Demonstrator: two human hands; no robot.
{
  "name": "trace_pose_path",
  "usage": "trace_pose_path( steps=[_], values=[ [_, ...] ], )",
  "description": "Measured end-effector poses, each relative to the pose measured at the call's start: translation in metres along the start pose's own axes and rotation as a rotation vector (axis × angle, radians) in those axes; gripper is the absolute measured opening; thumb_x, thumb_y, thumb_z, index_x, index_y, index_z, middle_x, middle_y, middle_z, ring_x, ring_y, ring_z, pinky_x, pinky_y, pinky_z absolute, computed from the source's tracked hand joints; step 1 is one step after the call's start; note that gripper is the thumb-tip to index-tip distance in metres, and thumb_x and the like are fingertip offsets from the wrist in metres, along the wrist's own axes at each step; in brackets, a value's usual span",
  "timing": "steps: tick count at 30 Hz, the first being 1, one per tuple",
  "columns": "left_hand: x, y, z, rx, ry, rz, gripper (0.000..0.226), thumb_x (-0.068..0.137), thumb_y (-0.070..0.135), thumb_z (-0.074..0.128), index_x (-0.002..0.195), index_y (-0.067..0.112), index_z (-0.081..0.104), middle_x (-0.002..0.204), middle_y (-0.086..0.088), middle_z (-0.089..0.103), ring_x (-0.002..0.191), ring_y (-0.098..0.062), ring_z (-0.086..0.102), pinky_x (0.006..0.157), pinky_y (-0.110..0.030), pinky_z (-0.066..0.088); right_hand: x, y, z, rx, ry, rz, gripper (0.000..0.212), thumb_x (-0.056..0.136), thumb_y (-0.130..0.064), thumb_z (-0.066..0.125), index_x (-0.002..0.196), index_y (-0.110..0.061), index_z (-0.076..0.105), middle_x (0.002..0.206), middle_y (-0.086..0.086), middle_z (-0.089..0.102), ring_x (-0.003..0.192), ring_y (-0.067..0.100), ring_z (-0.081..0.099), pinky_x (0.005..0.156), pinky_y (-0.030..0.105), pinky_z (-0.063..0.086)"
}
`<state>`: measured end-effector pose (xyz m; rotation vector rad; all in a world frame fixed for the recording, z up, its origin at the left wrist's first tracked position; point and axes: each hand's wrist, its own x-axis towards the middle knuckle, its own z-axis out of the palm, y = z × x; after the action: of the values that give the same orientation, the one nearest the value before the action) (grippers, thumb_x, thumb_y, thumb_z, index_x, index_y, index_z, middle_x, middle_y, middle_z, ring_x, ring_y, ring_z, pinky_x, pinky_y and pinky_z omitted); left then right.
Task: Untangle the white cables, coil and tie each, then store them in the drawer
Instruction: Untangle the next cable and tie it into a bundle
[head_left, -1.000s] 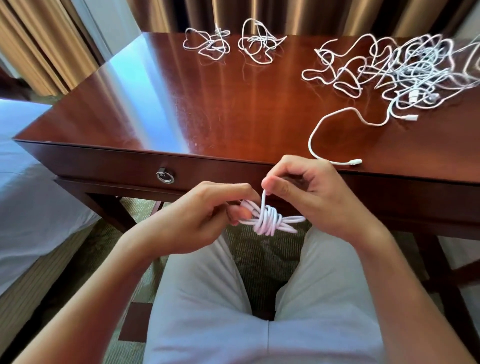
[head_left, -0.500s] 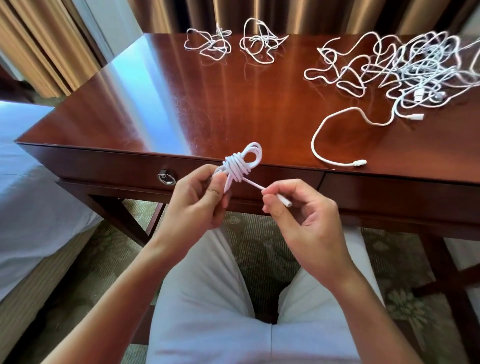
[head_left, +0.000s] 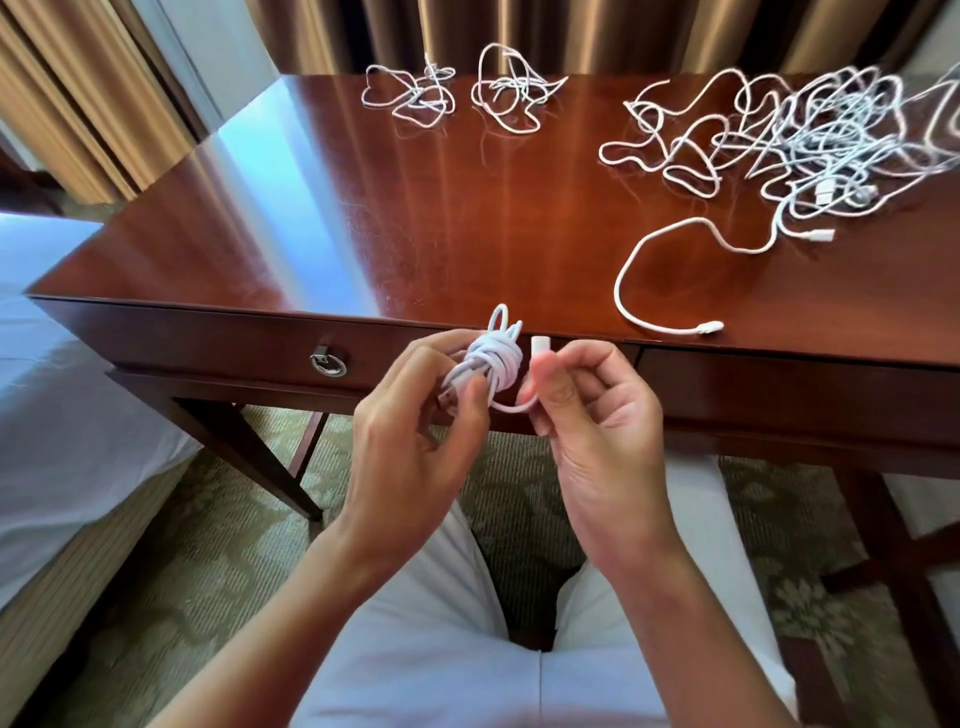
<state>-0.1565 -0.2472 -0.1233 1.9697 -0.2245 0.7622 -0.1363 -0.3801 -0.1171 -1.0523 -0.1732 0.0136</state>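
You are partway through tying one cable. Your left hand (head_left: 415, 410) pinches the coil (head_left: 491, 364), which hangs in the air just in front of the desk's near edge, wound into a small bundle with a few loops sticking up. Your right hand (head_left: 592, 410) has its grip closed on the free end, the plug (head_left: 538, 345) poking up above thumb and forefinger, with a short curve of cable running back to the bundle. The wrap looks nearly finished; I judge that the tail needs tucking or cinching before this one counts as tied.

Most of the work is left. At the far right corner of the desk (head_left: 322, 218) lies the big tangle (head_left: 810, 140), many cables knotted together, one strand (head_left: 649, 254) trailing out toward the near edge. Along the far edge sit two smaller loose cables (head_left: 410, 93) (head_left: 511, 88), separated from the tangle and from each other, but neither coiled nor tied. The drawer (head_left: 234, 343) with its ring pull (head_left: 328, 362) is shut, under the near left of the desk, so whether it holds anything cannot be seen.

The desk is dark, glossy wood that reflects the window light. Curtains (head_left: 78, 78) hang behind it, a bed (head_left: 57, 389) stands to the left, and patterned carpet (head_left: 218, 545) covers the floor.
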Motion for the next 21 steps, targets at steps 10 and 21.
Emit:
trace_pose_path(
  steps=[10,21],
  values=[
    [0.003,0.0,-0.006,0.068,-0.156,0.191,0.018,0.094,0.005,0.059,0.078,-0.003,0.056,0.13,-0.011,0.063,0.109,-0.009,0.065,0.084,-0.02,0.048,0.006,-0.004,-0.008,0.001,0.031,0.172,0.022,0.081,-0.025,0.067,0.095,-0.008,0.069,0.072,-0.004,0.068,0.061,0.002,0.055,0.06,0.013,0.046],
    [0.009,0.007,-0.017,0.002,-0.475,0.208,0.02,0.094,-0.001,0.061,0.075,-0.002,0.053,0.147,-0.016,0.048,0.13,-0.017,0.056,0.099,-0.028,0.045,0.008,-0.002,-0.017,0.159,-0.008,0.269,0.021,0.083,-0.022,0.062,0.094,-0.004,0.064,0.068,-0.003,0.067,0.058,0.003,0.06,0.059,0.013,0.051]
  ],
)
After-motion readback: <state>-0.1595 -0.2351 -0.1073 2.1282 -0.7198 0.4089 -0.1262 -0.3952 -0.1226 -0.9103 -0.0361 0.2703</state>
